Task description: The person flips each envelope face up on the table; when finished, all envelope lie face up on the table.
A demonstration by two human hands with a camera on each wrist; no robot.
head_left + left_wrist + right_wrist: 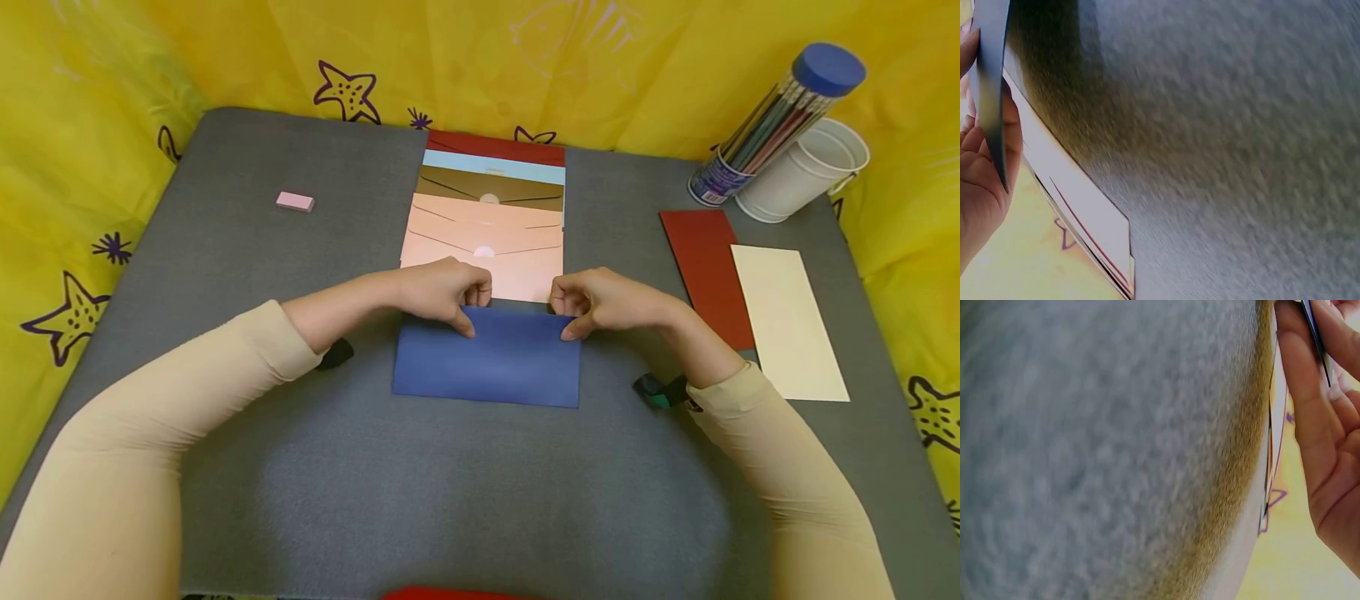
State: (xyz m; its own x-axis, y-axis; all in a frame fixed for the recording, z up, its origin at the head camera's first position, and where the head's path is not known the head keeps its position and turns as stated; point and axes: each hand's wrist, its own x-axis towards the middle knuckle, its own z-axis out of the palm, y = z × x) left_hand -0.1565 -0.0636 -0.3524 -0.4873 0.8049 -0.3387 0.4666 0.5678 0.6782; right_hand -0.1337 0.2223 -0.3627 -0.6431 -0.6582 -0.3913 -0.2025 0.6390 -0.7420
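A plain dark blue envelope [487, 367] is raised off the grey table between both hands. At the left part of its upper edge, my left hand [444, 292] pinches it, thumb on the near face and fingers curled behind. My right hand [603, 302] grips the upper right corner the same way. In the left wrist view the envelope [990, 94] appears nearly edge-on within the hand [982, 181]. The right wrist view gives just a thin sliver of it between thumb and fingers [1304, 381]. Beyond the hands lies an overlapping column of envelopes, a pink envelope [517, 271] nearest.
Behind the pink ones are brown [450, 185], light blue [457, 161] and red [495, 147] envelopes. A pink eraser [296, 202] lies left. At right are a red envelope [701, 267], a cream one [787, 321], a pencil tub [720, 177] and a white bucket [787, 179].
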